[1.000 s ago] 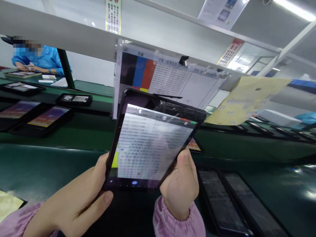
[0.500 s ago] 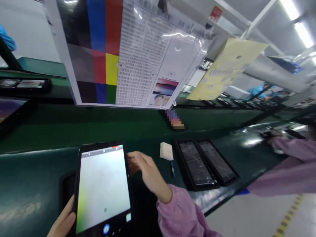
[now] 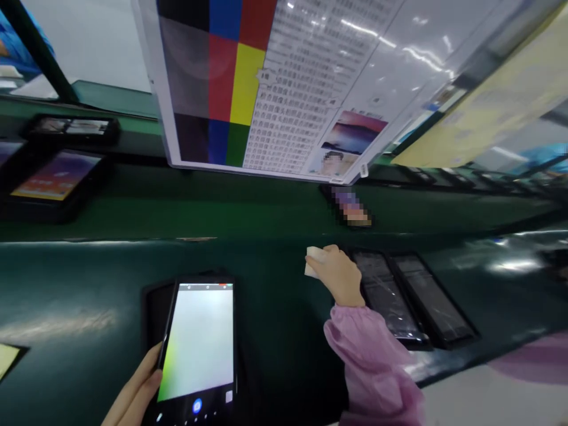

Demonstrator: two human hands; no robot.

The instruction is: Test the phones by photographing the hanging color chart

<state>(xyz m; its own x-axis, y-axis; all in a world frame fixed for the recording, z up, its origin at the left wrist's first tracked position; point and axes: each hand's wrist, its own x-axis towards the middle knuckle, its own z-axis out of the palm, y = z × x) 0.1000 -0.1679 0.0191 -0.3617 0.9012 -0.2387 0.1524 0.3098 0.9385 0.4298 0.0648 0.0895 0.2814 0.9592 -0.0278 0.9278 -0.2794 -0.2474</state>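
My left hand [image 3: 141, 384] grips the left edge of a black tablet [image 3: 202, 340], whose lit screen shows a pale picture, yellow-green at its lower left, with a camera button at the bottom. Beneath it, partly hidden, lies a black tray [image 3: 153, 307]. Out to the right, my right hand [image 3: 341, 275] has its fingers closed around a small white block [image 3: 314, 260], perhaps a sponge or folded cloth; its exact kind is unclear. Right beside that hand, two black trays hold film-covered tablets, a nearer tablet [image 3: 390, 296] and a farther tablet [image 3: 432, 296].
A sheet of colour patches and printed text [image 3: 248, 89] hangs above the bench, beside a yellow paper [image 3: 479, 112]. Lit devices stand on the green shelf, one tablet [image 3: 60, 177] at left and one pixelated device [image 3: 350, 207] at centre. A co-worker's pink sleeve [image 3: 536, 364] shows at right.
My right hand has left the tablet's right edge, reached rightward and closed on the white block. The tablet sits lower and tilts differently in my left hand. The view has shifted left.
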